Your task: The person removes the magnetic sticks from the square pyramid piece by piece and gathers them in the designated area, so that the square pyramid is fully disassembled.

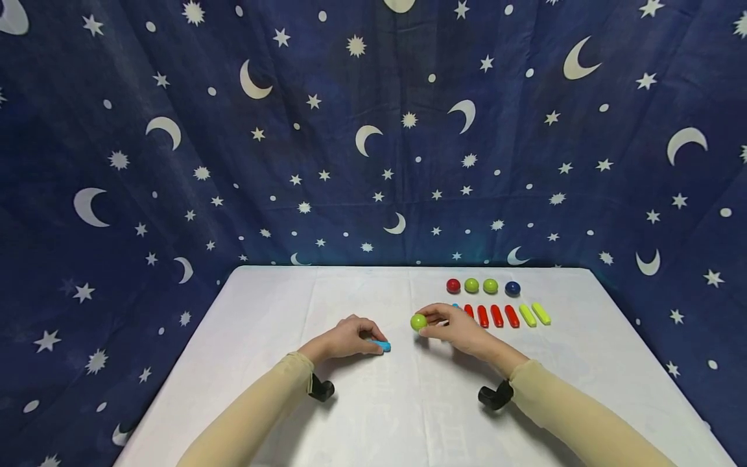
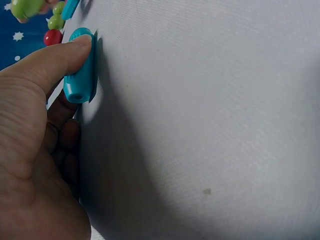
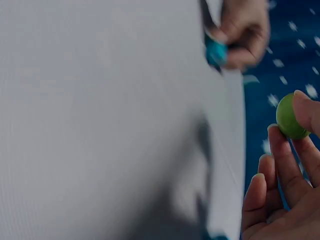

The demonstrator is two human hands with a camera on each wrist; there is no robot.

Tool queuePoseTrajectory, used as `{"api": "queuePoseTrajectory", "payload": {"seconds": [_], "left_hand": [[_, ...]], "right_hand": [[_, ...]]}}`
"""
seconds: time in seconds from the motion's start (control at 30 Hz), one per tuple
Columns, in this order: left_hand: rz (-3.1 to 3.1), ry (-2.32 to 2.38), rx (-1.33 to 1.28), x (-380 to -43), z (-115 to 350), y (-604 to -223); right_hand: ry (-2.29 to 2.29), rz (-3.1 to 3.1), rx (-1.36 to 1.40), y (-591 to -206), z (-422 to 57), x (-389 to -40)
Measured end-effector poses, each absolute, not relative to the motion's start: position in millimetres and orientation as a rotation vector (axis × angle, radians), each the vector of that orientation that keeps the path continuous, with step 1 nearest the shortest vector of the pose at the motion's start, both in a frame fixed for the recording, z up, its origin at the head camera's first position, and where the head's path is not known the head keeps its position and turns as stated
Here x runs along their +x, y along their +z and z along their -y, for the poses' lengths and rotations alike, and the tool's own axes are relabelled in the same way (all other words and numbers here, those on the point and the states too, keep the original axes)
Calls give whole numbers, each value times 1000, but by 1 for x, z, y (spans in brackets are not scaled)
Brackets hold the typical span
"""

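Note:
My left hand (image 1: 349,338) pinches a short blue plastic stick (image 2: 80,80) between thumb and fingers, low over the white tabletop left of centre. In the left wrist view the thumb lies along the stick's upper end. To the right, my right hand (image 1: 461,332) holds a small green ball (image 1: 418,322) by its fingertips. In the right wrist view that green ball (image 3: 290,117) sits between the thumb and fingers, raised above the cloth. Another blue stick (image 1: 455,305) lies just behind the right hand, mostly hidden by it.
At the back right stands a row of balls: a red ball (image 1: 453,285), two green balls (image 1: 481,285) and a dark blue ball (image 1: 512,288). In front lie several red sticks (image 1: 497,316) and two yellow sticks (image 1: 534,314). A starry curtain (image 1: 373,162) hangs behind the table (image 1: 280,311).

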State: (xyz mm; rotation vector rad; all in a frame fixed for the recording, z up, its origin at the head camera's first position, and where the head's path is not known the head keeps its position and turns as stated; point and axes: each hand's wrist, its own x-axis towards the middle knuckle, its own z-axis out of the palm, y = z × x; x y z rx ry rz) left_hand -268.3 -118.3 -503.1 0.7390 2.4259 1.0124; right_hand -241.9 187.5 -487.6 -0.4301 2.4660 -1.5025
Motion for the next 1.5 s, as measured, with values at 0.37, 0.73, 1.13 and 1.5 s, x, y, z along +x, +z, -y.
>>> {"api": "queuePoseTrajectory", "payload": {"seconds": [0.37, 0.73, 1.13, 1.5], "left_hand": [[-2428, 1010, 743, -269, 119, -503], [-2420, 1027, 732, -268, 120, -503], [-2418, 1018, 754, -268, 119, -503], [-2413, 1021, 752, -268, 119, -503]], "right_hand": [[-1482, -2720, -67, -462, -303, -264], [-1520, -2815, 289, -476, -374, -271], [-1478, -2804, 570, -501, -390, -280], [-1388, -2771, 632, -507, -386, -287]]}}
